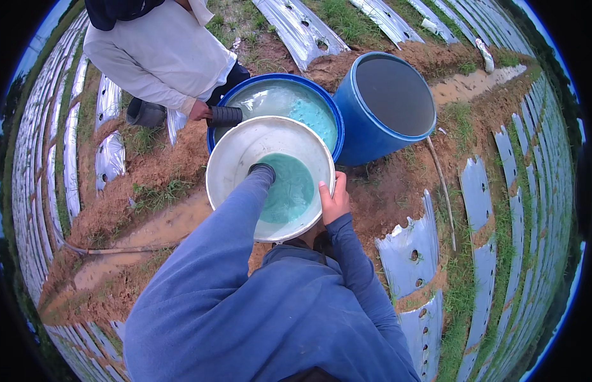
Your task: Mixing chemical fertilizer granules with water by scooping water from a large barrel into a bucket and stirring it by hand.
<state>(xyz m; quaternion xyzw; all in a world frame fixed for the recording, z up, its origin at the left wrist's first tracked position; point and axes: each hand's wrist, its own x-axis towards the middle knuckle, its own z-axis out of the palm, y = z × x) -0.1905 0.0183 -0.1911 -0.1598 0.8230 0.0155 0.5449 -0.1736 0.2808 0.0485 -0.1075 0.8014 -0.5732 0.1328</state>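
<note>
In front of me is a round white bucket [229, 159] with cloudy teal liquid [289, 191] in its bottom. My right hand [335, 198] grips the bucket's right rim, thumb on the edge and fingers wrapped outside. My left arm reaches down into the bucket; its dark cuff [264, 169] meets the liquid, and the hand and fingers are hidden. Just beyond, partly behind the bucket, stands a blue drum [339, 121] of pale foamy liquid. At its left edge another person's hand [200, 110] holds a black ribbed container [225, 116] over it.
A second blue drum [366, 137], filled with dark liquid, stands at the right. The co-worker [162, 57] is at the far left, near a dark bucket [146, 113]. A hose [127, 249] crosses muddy water at left. Silver plastic-covered beds [410, 254] surround us.
</note>
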